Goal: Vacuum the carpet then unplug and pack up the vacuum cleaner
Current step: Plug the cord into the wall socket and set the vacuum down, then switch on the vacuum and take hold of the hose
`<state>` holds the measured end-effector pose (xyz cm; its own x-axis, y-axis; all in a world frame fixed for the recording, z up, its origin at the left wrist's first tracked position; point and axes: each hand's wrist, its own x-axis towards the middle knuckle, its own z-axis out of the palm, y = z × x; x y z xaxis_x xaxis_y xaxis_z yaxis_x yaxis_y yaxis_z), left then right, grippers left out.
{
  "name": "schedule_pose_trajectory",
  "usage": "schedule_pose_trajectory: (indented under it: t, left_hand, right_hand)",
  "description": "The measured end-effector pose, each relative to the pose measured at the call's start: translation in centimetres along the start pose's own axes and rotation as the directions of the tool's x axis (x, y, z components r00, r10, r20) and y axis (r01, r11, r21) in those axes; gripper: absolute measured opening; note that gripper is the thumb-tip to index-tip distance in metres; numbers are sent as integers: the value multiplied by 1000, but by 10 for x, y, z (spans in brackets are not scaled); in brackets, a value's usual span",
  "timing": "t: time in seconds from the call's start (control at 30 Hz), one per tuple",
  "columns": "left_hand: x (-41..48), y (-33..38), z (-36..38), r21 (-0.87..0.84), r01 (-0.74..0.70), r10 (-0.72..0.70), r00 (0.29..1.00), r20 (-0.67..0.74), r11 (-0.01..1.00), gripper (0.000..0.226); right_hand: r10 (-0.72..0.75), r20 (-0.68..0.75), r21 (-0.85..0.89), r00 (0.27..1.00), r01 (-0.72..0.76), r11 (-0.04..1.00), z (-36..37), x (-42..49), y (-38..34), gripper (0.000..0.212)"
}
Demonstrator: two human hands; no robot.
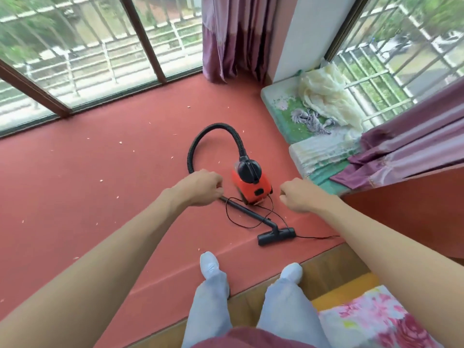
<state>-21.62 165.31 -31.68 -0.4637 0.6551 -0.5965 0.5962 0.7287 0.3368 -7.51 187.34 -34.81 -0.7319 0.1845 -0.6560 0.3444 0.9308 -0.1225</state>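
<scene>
Between your left hand (pixel 200 188) and right hand (pixel 298 197), both curled, grasp not discernible: red canister vacuum cleaner (pixel 251 189), cord (pixel 313 237) trailing, on crumb-strewn carpet (pixel 100 197); vacuuming, unplugging and packing seemingly all outstanding.

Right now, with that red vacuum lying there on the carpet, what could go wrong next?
The thin cord loops across the wand and trails off to the right, close to the feet: lifting the wand could snag it, and a step forward could trip. A snagged cord might also tug the vacuum body over. Pale crumbs dot the carpet, so packing up now would likely leave them.
</scene>
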Motion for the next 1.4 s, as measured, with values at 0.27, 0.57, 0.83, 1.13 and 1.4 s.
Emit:
schedule_pose_trajectory:
  t: [0.27,0.57,0.83,1.13,1.4]
  left_hand:
    - [43,-35,-36,40,-35,31,994,103,999,23]
    - [141,-8,-32,171,-144,108,974,201,975,27]
    - [245,3,-1,291,-325,239,925,296,900,19]
    - [399,-38,98,366,-534,401,834,379,763,11]
    - [509,-71,227,424,-640,556,768,318,641,30]
  right_hand:
    - [85,29,138,996,-89,986,8,32,-25,32]
    - [170,6,263,985,-165,951,17,97,13,30]
    - [356,103,416,929,-365,833,72,140,49,30]
    - [518,145,599,843,-491,632,191,252,51,26]
    - [528,251,844,811,-451,292,309,368,32,60]
